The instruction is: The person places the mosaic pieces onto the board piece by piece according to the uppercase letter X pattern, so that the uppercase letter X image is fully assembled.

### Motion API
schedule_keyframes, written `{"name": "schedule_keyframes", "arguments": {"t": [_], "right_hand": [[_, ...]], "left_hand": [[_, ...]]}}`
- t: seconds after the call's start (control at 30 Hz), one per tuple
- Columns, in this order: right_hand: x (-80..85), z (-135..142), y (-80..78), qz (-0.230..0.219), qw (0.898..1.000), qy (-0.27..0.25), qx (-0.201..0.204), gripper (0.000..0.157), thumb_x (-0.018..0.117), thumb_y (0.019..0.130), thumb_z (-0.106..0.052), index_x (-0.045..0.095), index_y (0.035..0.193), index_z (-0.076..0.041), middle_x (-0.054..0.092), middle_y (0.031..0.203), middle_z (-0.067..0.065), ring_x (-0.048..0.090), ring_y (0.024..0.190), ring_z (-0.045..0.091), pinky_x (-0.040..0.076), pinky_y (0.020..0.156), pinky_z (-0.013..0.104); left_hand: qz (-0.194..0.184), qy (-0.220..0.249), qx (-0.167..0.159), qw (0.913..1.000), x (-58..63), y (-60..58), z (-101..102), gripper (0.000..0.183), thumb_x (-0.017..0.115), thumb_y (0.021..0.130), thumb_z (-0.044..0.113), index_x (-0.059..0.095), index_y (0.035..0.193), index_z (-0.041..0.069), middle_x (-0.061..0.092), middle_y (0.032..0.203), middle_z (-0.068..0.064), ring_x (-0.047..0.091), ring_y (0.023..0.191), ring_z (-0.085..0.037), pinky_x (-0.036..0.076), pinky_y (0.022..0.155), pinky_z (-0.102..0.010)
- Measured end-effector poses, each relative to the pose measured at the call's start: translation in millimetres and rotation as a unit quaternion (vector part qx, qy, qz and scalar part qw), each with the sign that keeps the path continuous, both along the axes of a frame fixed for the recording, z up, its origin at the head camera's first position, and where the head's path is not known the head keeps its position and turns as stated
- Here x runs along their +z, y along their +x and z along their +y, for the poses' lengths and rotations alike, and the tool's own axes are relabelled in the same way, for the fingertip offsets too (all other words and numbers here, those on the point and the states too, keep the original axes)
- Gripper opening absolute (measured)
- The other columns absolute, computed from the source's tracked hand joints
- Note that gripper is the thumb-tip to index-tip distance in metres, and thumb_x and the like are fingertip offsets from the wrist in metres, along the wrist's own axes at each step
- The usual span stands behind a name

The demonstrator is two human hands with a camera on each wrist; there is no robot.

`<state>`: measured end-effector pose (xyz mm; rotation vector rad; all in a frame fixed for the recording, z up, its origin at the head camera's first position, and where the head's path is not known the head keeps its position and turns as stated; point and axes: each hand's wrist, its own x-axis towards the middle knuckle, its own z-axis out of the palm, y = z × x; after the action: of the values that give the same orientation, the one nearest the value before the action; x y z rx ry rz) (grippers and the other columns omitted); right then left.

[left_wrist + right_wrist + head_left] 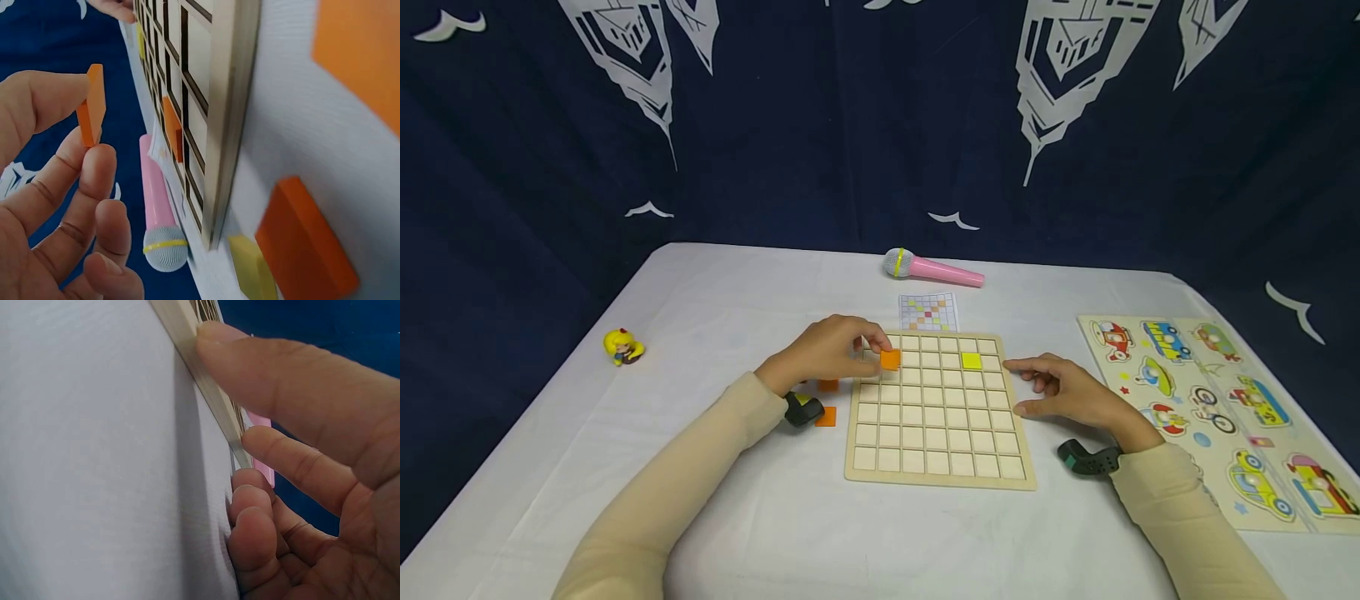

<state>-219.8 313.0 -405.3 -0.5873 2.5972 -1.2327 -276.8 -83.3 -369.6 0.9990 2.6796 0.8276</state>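
My left hand (835, 350) pinches an orange square tile (94, 109) between thumb and fingertips, above the far left part of a wooden grid board (940, 482). A second orange tile (172, 128) sits in a cell near the board's edge in the left wrist view. One yellow tile (972, 361) lies in a cell towards the far right. At the board's right edge rests my right hand (1067, 392), its thumb and index fingertip touching the rim and its other fingers loosely bent.
Loose orange tiles (826, 417) and a yellow one (253, 265) lie left of the board. Behind it are a coloured grid card (928, 312) and a pink microphone (943, 271). A picture puzzle board (1206, 450) lies right, a small yellow-haired figurine (622, 346) far left.
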Motion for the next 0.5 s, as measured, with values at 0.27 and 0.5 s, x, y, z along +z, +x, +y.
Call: {"name": "schedule_keyframes", "arguments": {"t": [0.27, 0.5], "right_hand": [[-0.4, 0.6, 0.3, 0.001, 1.0, -0.008, 0.002, 0.066, 0.088, 0.088, -0.004, 0.06, 0.145, 0.011, 0.053, 0.106, 0.01, 0.045, 0.088, 0.017, 0.042, 0.072, 0.024], [-0.9, 0.5, -0.6, -0.002, 1.0, -0.009, 0.003, 0.066, 0.089, 0.088, -0.003, 0.059, 0.145, 0.011, 0.052, 0.103, 0.009, 0.044, 0.087, 0.017, 0.041, 0.071, 0.024]], "left_hand": [[-0.014, -0.025, -0.03, 0.9992, -1.3, -6.1, 20.2, 0.019, 0.086, 0.092, 0.023, 0.079, 0.109, 0.017, 0.071, 0.096, 0.009, 0.055, 0.081, -0.011, 0.043, 0.074, -0.027], [-0.023, -0.05, -0.032, 0.998, -3.4, -7.0, 31.2, 0.016, 0.084, 0.091, 0.02, 0.078, 0.106, 0.017, 0.067, 0.093, 0.009, 0.054, 0.081, -0.009, 0.042, 0.076, -0.028]]}}
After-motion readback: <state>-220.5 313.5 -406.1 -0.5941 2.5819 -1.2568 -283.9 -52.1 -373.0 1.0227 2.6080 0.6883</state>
